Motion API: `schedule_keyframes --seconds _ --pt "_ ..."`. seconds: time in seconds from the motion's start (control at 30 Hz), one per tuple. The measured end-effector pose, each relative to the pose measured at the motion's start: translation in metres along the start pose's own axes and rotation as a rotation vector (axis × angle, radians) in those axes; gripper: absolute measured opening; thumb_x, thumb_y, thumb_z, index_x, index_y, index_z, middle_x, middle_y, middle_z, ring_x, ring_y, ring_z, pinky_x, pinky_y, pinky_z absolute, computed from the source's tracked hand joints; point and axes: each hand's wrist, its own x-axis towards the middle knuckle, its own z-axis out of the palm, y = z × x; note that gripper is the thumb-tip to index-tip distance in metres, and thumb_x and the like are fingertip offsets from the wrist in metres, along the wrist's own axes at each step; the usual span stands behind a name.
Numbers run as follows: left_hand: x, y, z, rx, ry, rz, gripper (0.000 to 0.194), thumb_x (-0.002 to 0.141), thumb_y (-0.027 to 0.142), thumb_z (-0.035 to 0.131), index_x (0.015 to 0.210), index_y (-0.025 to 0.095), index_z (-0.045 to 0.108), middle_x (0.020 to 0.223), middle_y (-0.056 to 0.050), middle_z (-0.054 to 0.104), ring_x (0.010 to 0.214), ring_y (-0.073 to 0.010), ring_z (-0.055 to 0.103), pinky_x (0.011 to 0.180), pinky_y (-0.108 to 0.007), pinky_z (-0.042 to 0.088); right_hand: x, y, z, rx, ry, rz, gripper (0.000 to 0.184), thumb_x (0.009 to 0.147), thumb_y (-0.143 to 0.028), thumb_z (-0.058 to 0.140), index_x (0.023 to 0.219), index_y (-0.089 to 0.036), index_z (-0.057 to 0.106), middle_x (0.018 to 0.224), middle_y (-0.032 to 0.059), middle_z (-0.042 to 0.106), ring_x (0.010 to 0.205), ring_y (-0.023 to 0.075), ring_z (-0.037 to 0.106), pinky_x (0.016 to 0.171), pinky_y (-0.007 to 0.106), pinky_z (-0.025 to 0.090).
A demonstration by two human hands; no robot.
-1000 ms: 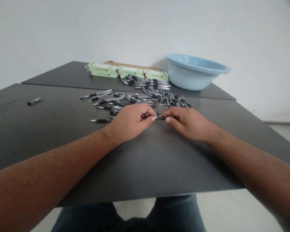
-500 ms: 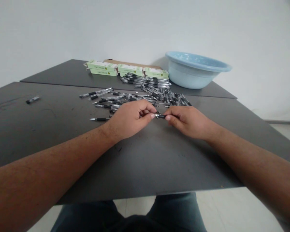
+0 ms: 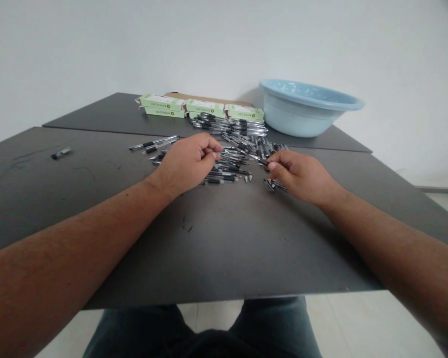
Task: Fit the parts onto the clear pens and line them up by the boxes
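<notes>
My right hand point(image 3: 302, 174) pinches a gel pen point(image 3: 261, 160) by its black grip, the silver end pointing left. Just below that hand lie a few black and clear pen parts point(image 3: 271, 185). My left hand point(image 3: 192, 161) is closed, thumb and forefinger brought together over the left side of the loose pens point(image 3: 231, 161); anything between the fingertips is too small to make out. Small silver cone tips point(image 3: 248, 178) rest on the table between the hands.
Behind the loose pens is a heap of clear pens point(image 3: 250, 128). Green-and-white boxes point(image 3: 164, 104) stand in a row at the back, left of a light blue basin point(image 3: 306, 114). One short pen piece point(image 3: 61, 153) lies far left on the dark table point(image 3: 216, 238).
My hands, which met at one pen, have moved apart. The left has gone up and left, while the right keeps the pen and has shifted slightly right and up.
</notes>
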Motion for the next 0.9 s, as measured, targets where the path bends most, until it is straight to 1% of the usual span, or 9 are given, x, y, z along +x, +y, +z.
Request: schedule_keyframes --seconds 0.17,0.37,0.5,0.63,0.8,0.9 --pt "0.001 -0.004 -0.002 0.008 -0.035 0.002 0.020 0.089 0.020 0.062 0.102 0.019 0.077 0.090 -0.005 0.079 0.077 -0.0188 0.069 0.077 -0.032 0.054 0.000 -0.002 -0.002 0.007 0.018 0.017 0.026 0.101 -0.039 0.050 0.094 -0.022 0.069 0.085 0.0060 0.077 0.080 0.0229 0.068 0.073 0.032 0.046" --pt "-0.001 -0.003 0.000 0.067 -0.083 0.064 0.020 0.090 0.026 0.061 0.102 0.022 0.077 0.091 -0.005 0.080 0.081 -0.0213 0.070 0.076 -0.034 0.053 0.002 -0.003 -0.004 0.008 0.042 0.035 0.026 0.101 -0.038 0.051 0.090 -0.023 0.068 0.084 0.0051 0.077 0.077 0.0218 0.068 0.071 0.031 0.046" --pt "-0.003 0.001 0.001 0.072 -0.108 0.102 0.020 0.091 0.025 0.058 0.100 0.024 0.075 0.095 -0.006 0.079 0.085 -0.0222 0.071 0.079 -0.035 0.053 0.003 -0.001 -0.004 0.013 0.036 0.047 0.025 0.101 -0.039 0.051 0.092 -0.023 0.068 0.083 0.0039 0.078 0.074 0.0212 0.068 0.070 0.031 0.045" --pt "-0.004 0.001 0.002 0.093 -0.122 0.140 0.019 0.091 0.024 0.057 0.099 0.024 0.074 0.097 -0.005 0.079 0.089 -0.0223 0.071 0.083 -0.035 0.052 0.004 0.003 -0.004 -0.025 0.040 0.030 0.026 0.101 -0.039 0.051 0.091 -0.023 0.068 0.084 0.0043 0.078 0.076 0.0218 0.068 0.069 0.031 0.045" --pt "-0.003 0.000 0.003 0.094 -0.122 0.154 0.018 0.089 0.023 0.058 0.099 0.025 0.074 0.097 -0.005 0.079 0.088 -0.0231 0.071 0.084 -0.036 0.053 0.005 0.006 -0.010 -0.092 0.021 0.070 0.026 0.097 -0.042 0.054 0.096 -0.022 0.070 0.082 0.0042 0.077 0.076 0.0227 0.068 0.068 0.033 0.044" --pt "-0.004 -0.001 0.004 0.084 -0.123 0.160 0.018 0.090 0.023 0.058 0.099 0.025 0.074 0.100 -0.005 0.080 0.091 -0.0238 0.072 0.086 -0.037 0.054 0.009 0.011 -0.018 -0.124 -0.028 0.113 0.025 0.095 -0.044 0.057 0.099 -0.023 0.071 0.079 0.0031 0.076 0.071 0.0221 0.068 0.064 0.033 0.043"
